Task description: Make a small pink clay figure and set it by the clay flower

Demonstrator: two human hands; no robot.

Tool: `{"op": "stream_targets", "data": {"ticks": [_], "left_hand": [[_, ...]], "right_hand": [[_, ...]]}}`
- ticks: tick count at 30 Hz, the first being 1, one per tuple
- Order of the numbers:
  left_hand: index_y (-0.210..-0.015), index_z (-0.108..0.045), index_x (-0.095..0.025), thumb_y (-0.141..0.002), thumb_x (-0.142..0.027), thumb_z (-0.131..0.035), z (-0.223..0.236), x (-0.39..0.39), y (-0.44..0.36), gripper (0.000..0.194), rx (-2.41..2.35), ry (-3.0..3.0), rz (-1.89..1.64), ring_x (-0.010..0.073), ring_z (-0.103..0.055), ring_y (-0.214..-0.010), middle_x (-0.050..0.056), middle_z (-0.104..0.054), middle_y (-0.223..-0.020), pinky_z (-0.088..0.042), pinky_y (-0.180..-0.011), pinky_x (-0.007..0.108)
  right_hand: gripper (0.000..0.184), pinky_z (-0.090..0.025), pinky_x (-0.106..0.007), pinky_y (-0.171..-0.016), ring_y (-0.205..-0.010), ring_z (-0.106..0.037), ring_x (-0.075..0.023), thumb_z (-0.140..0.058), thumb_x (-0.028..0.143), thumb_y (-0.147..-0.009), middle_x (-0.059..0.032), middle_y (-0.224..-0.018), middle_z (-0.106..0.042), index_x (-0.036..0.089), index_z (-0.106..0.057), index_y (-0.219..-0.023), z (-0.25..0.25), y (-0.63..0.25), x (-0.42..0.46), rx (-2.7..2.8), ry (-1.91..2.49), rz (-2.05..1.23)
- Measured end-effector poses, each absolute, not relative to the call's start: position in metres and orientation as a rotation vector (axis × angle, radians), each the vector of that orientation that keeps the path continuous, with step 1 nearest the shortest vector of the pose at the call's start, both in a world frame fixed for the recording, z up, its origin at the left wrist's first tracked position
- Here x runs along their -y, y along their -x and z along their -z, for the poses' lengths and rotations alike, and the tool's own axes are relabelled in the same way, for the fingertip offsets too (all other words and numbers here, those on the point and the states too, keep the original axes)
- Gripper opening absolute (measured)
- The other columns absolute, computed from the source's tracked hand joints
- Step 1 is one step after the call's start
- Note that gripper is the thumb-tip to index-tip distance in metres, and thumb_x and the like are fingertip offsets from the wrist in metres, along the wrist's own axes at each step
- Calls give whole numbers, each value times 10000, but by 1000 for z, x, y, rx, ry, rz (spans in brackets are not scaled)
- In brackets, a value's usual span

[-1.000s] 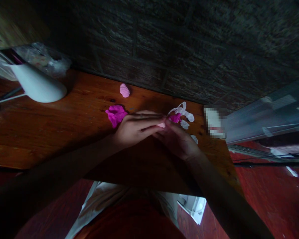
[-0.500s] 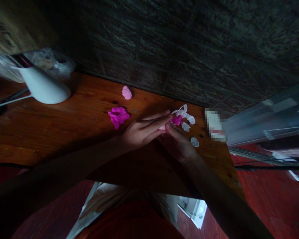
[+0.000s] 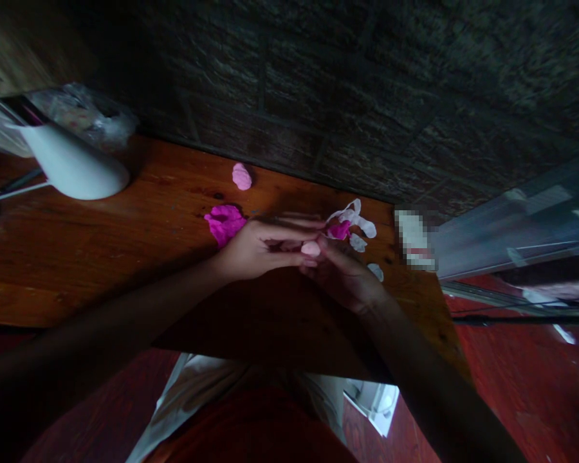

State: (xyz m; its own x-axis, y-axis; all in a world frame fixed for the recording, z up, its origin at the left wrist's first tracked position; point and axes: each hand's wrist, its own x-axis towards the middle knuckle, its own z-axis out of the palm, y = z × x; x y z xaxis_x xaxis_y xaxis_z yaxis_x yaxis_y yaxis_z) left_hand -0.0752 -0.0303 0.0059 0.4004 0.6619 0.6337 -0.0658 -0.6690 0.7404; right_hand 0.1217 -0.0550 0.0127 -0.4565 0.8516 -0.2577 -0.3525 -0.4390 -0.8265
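Observation:
Between my two hands sits a small pale pink lump of modelling clay (image 3: 311, 248). My left hand (image 3: 265, 247) pinches it from the left, its upper fingers reaching past the lump. From the right, the thumb and fingers of my right hand (image 3: 346, 273) close on the same piece. Left of my hands lies a flattened magenta clay piece (image 3: 224, 223), partly behind my left hand. Farther back rests a lighter pink clay lump (image 3: 242, 177). Just beyond my right fingers are a small magenta clay bit (image 3: 339, 230) and white thin scraps (image 3: 365, 226).
The wooden table (image 3: 164, 193) meets a dark brick wall (image 3: 289, 116). A white tapered container (image 3: 77, 164) with a cable and a clear plastic bag (image 3: 89, 116) stand at left. A blurred-out pale object (image 3: 415, 239) lies at the right edge, beside a translucent panel (image 3: 502, 218).
My left hand has shifted left and its fingers have parted, so the pale pink lump shows more. The right hand stays near the same place. The view has moved slightly.

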Motion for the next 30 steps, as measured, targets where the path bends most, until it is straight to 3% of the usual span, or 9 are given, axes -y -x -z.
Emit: {"op": "stream_targets", "data": {"ticks": [4, 10, 14, 18, 22, 26, 30], "left_hand": [[-991, -831, -232, -832, -219, -847, -2, 32, 70, 160, -452, -1940, -1414, 244, -753, -1168, 98, -807, -1183, -599, -1065, 390], [-1032, -831, -234, -786, -146, -869, -5, 38, 70, 263, -520, -2021, -1398, 250, -760, -1149, 118, -765, -1284, -636, -967, 308], [-1175, -802, -255, -883, -178, -782, -7, 36, 75, 303, -517, -2186, -1391, 231, -722, -1229, 103, -738, -1343, -587, -1053, 291], [-1434, -643, -219, -922, -267, -751, -5, 36, 78, 525, -622, -2267, -1445, 230, -739, -1190, 136, -730, -1353, -611, -994, 280], [-1377, -679, -199, -942, -279, -723, -6, 37, 79, 444, -686, -2315, -1502, 207, -765, -1090, 128, -767, -1279, -622, -926, 270], [-1278, -732, -185, -962, -268, -697, -7, 37, 80, 329, -725, -2368, -1524, 186, -774, -1013, 110, -806, -1163, -617, -899, 266], [-1323, -710, -185, -920, -271, -759, -7, 37, 77, 415, -686, -2373, -1567, 196, -777, -981, 121, -811, -1128, -619, -870, 279]], "right_hand": [[367, -541, -299, -843, -855, -676, -151, -934, 511, -690, 12, -940, -786, 295, -797, -953, -9, -122, 56, 902, 834, -2057], [453, -528, -309, -861, -936, -612, -176, -887, 605, -711, -19, -1029, -720, 284, -774, -1011, -11, -121, 56, 971, 779, -2094], [399, -506, -271, -728, -798, -555, -148, -897, 579, -716, 0, -858, -644, 258, -746, -897, -15, -120, 58, 1001, 701, -2123], [392, -411, -222, -586, -639, -440, -99, -927, 523, -695, 33, -742, -554, 227, -677, -752, -20, -120, 59, 1003, 637, -2087], [361, -319, -209, -501, -524, -344, -63, -906, 488, -735, 60, -686, -555, 224, -661, -762, -24, -120, 59, 1079, 618, -2015], [438, -338, -225, -499, -513, -399, -72, -801, 610, -812, 45, -641, -574, 208, -647, -732, -24, -116, 61, 1141, 679, -1961], [502, -299, -227, -487, -490, -356, -67, -745, 660, -840, 60, -563, -493, 189, -656, -691, -22, -111, 60, 1131, 740, -1863]]}}
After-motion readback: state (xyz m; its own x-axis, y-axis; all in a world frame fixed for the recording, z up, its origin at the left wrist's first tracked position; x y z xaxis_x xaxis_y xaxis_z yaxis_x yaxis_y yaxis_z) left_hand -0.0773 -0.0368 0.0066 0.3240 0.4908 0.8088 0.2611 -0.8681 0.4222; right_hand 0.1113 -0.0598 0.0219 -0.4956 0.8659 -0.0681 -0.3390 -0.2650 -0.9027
